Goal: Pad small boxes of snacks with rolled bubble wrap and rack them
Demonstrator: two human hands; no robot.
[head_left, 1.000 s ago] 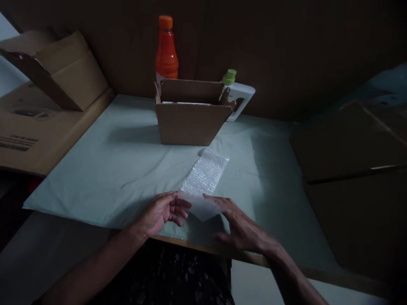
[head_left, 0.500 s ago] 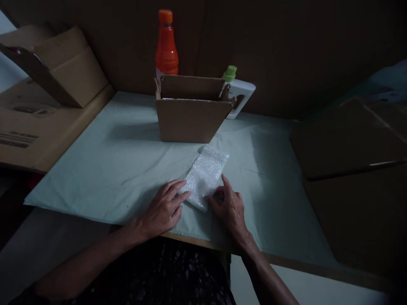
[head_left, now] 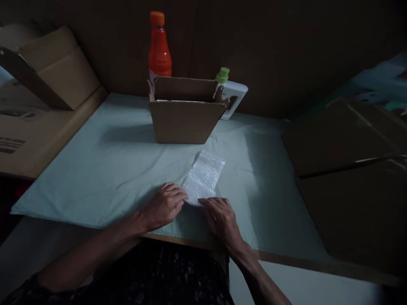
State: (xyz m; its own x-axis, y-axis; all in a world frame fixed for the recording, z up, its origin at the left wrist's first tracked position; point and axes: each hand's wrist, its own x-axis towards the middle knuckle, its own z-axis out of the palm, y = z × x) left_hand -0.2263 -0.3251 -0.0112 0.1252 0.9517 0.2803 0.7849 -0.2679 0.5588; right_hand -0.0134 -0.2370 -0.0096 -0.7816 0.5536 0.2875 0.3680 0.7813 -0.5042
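Note:
A piece of clear bubble wrap (head_left: pixel 206 171), folded into a flat oblong, lies on the pale green cloth near the table's front. Whether anything is inside it I cannot tell. My left hand (head_left: pixel 167 204) pinches its near left corner, the fingers closed together. At the near right corner my right hand (head_left: pixel 221 218) grips the edge between thumb and bent fingers. The near end looks slightly lifted or bent between the two hands. Behind the wrap stands an open cardboard box (head_left: pixel 187 123), with something pale just showing inside its rim.
An orange-red bottle (head_left: pixel 160 53) and a white jug with a green cap (head_left: pixel 233 95) stand behind the box. Cardboard boxes (head_left: pixel 63 70) rise at the left, and large dark boxes (head_left: pixel 352 169) border the right side. Pale green cloth (head_left: pixel 127 148) covers the table.
Both hands have closed on the near end of the bubble wrap, where before the fingers were spread along its sides. The view has shifted slightly to the right.

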